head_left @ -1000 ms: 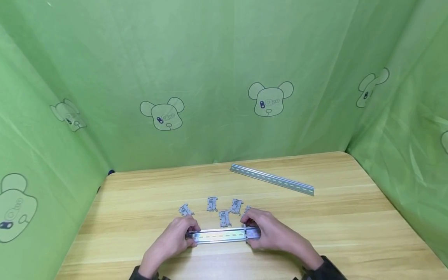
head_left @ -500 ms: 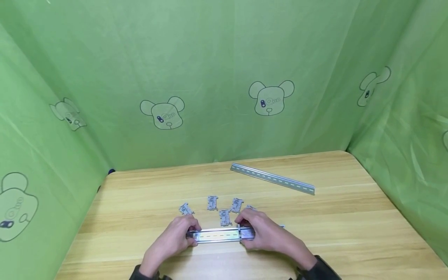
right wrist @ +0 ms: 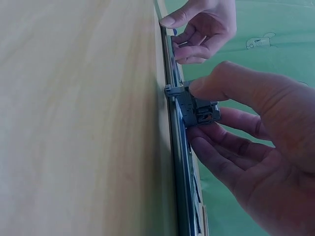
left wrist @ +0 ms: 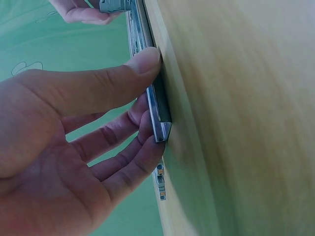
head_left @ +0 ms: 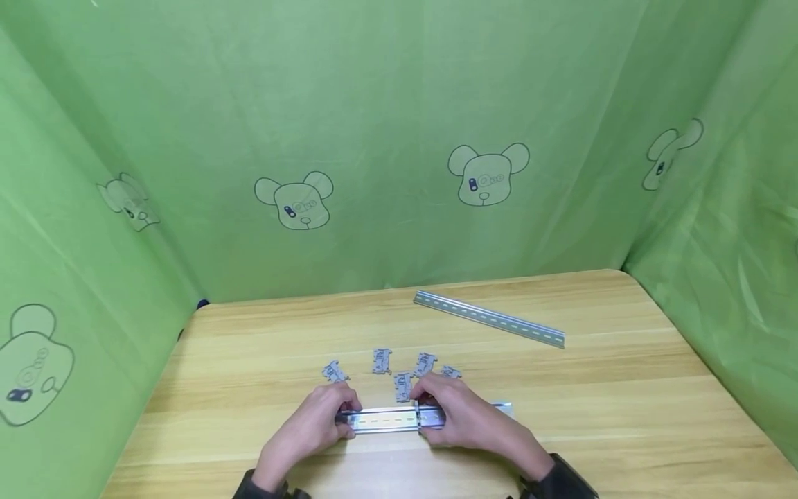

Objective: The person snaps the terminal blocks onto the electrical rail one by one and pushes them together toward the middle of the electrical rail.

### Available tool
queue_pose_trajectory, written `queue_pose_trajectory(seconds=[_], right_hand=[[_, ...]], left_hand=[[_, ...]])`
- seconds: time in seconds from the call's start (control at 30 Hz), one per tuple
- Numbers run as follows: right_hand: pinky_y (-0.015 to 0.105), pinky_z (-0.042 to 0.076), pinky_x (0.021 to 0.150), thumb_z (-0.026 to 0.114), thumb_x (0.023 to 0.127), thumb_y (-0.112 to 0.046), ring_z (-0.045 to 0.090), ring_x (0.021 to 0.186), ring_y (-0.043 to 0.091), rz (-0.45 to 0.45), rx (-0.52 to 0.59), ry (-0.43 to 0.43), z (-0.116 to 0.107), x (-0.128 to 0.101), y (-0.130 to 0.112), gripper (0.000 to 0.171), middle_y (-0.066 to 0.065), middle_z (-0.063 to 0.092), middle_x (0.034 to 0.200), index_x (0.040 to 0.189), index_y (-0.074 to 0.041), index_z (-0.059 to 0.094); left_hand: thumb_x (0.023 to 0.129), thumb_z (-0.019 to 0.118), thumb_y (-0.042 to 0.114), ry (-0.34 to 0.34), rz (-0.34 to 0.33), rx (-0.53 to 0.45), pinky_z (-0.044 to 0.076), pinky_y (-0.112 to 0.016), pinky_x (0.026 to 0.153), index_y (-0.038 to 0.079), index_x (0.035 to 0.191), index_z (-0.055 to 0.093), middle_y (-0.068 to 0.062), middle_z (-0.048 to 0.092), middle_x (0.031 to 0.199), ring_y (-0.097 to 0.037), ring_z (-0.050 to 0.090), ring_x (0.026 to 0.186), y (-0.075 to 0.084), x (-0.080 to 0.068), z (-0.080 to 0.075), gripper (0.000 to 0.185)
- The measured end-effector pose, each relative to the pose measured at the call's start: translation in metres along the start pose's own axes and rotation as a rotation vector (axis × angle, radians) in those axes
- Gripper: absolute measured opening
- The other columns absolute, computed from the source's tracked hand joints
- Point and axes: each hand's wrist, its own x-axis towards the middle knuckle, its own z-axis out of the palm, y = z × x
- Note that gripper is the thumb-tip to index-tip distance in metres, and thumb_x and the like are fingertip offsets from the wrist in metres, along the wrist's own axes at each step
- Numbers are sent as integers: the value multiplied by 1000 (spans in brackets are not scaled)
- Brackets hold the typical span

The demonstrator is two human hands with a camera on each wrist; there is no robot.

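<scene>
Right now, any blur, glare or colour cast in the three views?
Head view: sharp, evenly lit, wide-angle bowing at the edges, bright sheen on the near rail. Left wrist view: bluish cast, tabletop smeared, left hand soft. Right wrist view: same cast, grey clip fairly crisp, table blurred.

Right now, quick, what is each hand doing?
Left hand: holds the left end of the metal rail, thumb and fingers pinching it.
Right hand: grips a small grey clip sitting on the rail.
</scene>
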Motion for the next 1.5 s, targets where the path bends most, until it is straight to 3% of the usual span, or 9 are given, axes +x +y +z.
queue_pose_trajectory(seconds=[0.53,0.97,1.27,1.37,1.5], right_hand=[[33,58,85,84,77,-6,65,98,18,6,60,-19,5,6,-7,44,3,67,109,116,-7,65],[29,56,89,85,78,-10,64,101,11,29,49,-25,9,10,-9,44,0,67,111,118,-9,66],[35,55,95,84,82,-10,64,109,15,53,28,-46,-8,6,-11,57,4,67,124,133,-5,62],[38,56,95,79,84,-5,65,108,21,65,34,-9,-18,4,-6,52,7,67,121,133,-3,62],[39,58,91,76,86,-1,67,103,25,91,-15,109,-28,5,4,45,10,68,116,129,0,63]], left_hand=[[73,90,9,-8,-3,15,55,-26,76,12,95,72,5,65,92,-11,60,83,0,-1,0,29],[72,90,8,-4,-1,12,54,-27,75,12,94,72,5,65,92,-11,60,83,2,-1,-1,29],[72,90,8,-7,-10,3,54,-26,75,12,95,72,5,65,92,-11,60,82,2,-1,-1,29],[73,90,9,-12,-17,0,54,-26,75,12,95,72,6,65,92,-10,60,83,2,-1,-1,29],[72,91,9,-6,-7,0,54,-27,74,13,94,72,7,64,91,-10,59,82,2,-2,-1,29]])
